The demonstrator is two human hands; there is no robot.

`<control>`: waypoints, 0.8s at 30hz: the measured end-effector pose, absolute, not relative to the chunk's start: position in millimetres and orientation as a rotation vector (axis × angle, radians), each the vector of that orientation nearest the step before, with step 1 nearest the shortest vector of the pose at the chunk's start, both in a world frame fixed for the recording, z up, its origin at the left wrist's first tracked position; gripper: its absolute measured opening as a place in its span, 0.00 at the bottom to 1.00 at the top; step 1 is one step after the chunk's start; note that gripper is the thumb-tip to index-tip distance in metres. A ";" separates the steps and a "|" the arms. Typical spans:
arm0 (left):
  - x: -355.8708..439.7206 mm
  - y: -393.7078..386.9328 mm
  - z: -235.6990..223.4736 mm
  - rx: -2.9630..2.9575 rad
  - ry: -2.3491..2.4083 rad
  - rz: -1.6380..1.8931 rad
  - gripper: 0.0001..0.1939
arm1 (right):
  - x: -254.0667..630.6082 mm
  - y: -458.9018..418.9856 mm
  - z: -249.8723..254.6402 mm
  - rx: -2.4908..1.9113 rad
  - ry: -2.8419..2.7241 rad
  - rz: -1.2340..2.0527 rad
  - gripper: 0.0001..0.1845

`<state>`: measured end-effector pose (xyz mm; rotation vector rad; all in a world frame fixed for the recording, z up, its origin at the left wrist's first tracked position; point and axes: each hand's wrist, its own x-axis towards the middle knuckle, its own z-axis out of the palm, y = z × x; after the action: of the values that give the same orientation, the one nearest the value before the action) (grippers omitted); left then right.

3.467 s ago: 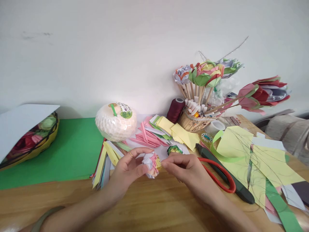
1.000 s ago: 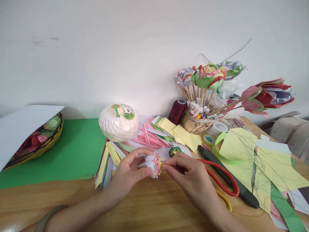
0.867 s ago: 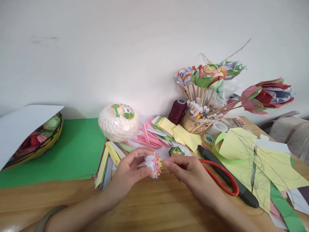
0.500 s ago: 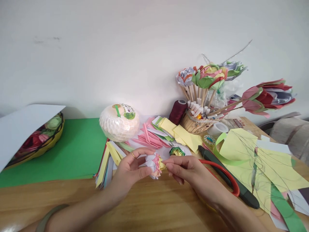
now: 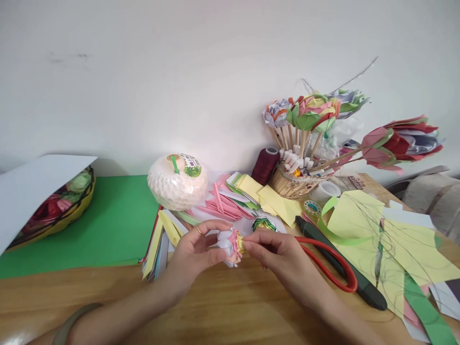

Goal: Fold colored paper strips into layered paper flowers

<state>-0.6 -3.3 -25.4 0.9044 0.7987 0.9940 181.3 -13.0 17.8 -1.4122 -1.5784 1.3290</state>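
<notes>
A small paper flower (image 5: 227, 246) in white, pink and yellow lies sideways in the air over the table's near part. My left hand (image 5: 197, 251) grips it by its white side, between thumb and fingers. From the right, my right hand (image 5: 275, 251) pinches the yellow inner petals with thumb and forefinger. Just behind my right hand sits a second paper flower (image 5: 264, 224), green, yellow and white, partly hidden. Close to my right wrist lie red-handled scissors (image 5: 345, 268), with their blades out of sight.
Pink folded strips (image 5: 224, 206) and yellow paper squares (image 5: 278, 201) lie behind my hands. A wrapped coconut (image 5: 178, 184) stands behind left. At right are a dark green pen-like tool (image 5: 359, 280), loose wires and a basket (image 5: 293, 184) of paper flowers.
My right hand has moved slightly left, and its fingertips now reach the yellow petals. The left hand and the flower stay almost in place.
</notes>
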 end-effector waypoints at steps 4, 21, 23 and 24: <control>-0.6 -3.0 -25.3 0.924 0.797 1.001 0.14 | 182.2 -13.4 17.4 -1.391 -1.605 1.277 0.12; -2.0 -3.8 -26.7 0.930 0.760 1.024 0.13 | 180.9 -10.2 10.7 -1.273 -1.312 1.551 0.13; -1.7 -3.8 -25.0 0.902 0.769 1.030 0.13 | 179.9 -11.1 13.6 -1.309 -1.424 1.447 0.10; -1.5 -3.9 -24.0 0.891 0.773 1.029 0.13 | 179.4 -11.7 15.2 -1.334 -1.483 1.376 0.09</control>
<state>-1.5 -3.9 -24.0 0.8906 0.7728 1.0290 179.4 -11.7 15.2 -1.3337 -1.4831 1.3763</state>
